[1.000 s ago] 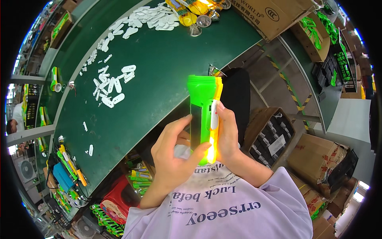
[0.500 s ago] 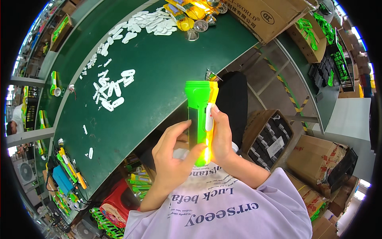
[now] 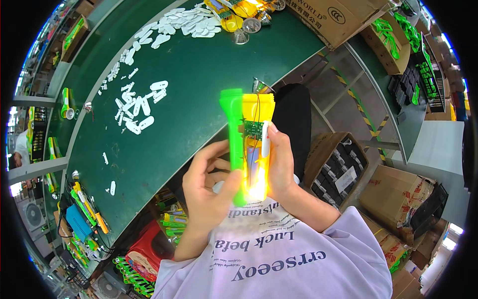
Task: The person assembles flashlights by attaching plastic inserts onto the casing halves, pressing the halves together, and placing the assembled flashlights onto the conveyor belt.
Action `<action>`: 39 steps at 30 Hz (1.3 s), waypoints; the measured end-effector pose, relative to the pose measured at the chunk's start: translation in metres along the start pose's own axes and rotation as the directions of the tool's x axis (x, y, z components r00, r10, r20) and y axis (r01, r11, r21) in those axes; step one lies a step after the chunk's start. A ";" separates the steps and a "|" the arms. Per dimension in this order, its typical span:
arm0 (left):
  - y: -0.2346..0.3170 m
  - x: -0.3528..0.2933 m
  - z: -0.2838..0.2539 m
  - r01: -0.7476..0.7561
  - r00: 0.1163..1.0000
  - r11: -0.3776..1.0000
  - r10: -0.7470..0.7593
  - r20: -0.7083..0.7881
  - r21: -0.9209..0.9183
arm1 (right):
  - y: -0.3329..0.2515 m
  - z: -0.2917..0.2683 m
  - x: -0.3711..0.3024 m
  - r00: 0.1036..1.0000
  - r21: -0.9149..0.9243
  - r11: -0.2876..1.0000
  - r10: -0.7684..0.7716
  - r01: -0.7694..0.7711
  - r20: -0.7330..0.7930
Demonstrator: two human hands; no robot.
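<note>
Head view shows both hands raised in front of the chest, just off the near edge of a green bench, holding a torch casing opened into two upright halves. The left hand is partly curled, its thumb and fingers gripping the lower part of the green half. The right hand is closed around the side of the yellow half, its thumb raised beside a white piece. The halves stand side by side, the yellow one's inside turned to the camera; glare hides whether they touch at the lower end. Inside the yellow half sit a green circuit board, dark wires and a purplish cylinder, with a bright glow below them. Just beyond its top is a small shiny reflector. On the bench, a heap of white plastic pieces lies along the far side, with a smaller white cluster nearer. Yellow parts and clear reflectors lie beside a cardboard box. Right of the person, a carton holds black parts.
</note>
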State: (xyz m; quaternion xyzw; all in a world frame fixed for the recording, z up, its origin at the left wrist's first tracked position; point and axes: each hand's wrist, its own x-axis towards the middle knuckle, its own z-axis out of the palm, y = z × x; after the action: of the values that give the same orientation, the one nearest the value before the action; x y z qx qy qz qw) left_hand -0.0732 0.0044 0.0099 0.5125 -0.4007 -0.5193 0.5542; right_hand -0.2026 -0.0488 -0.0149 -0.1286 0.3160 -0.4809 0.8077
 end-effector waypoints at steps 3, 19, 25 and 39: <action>0.003 0.003 -0.001 -0.015 1.000 0.992 0.015 0.004 -0.126 | -0.003 -0.003 0.000 0.992 -0.005 1.000 -0.012 0.013 0.122; -0.001 0.009 -0.004 -0.112 0.986 0.922 0.149 -0.072 0.371 | 0.001 0.007 -0.001 0.996 0.055 0.998 0.040 -0.044 0.084; -0.006 0.009 -0.020 -0.356 0.917 0.811 0.209 0.339 0.464 | -0.002 -0.003 0.006 0.984 0.159 0.986 0.014 -0.043 0.178; -0.010 0.001 -0.017 -0.258 0.933 0.889 0.127 0.336 0.379 | 0.001 0.001 0.006 0.987 0.072 0.997 -0.030 0.019 0.157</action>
State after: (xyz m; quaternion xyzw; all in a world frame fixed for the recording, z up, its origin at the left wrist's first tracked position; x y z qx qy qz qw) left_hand -0.0583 0.0065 -0.0027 0.4905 -0.6315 -0.4356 0.4133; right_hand -0.1996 -0.0533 -0.0171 -0.1419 0.2323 -0.4900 0.8282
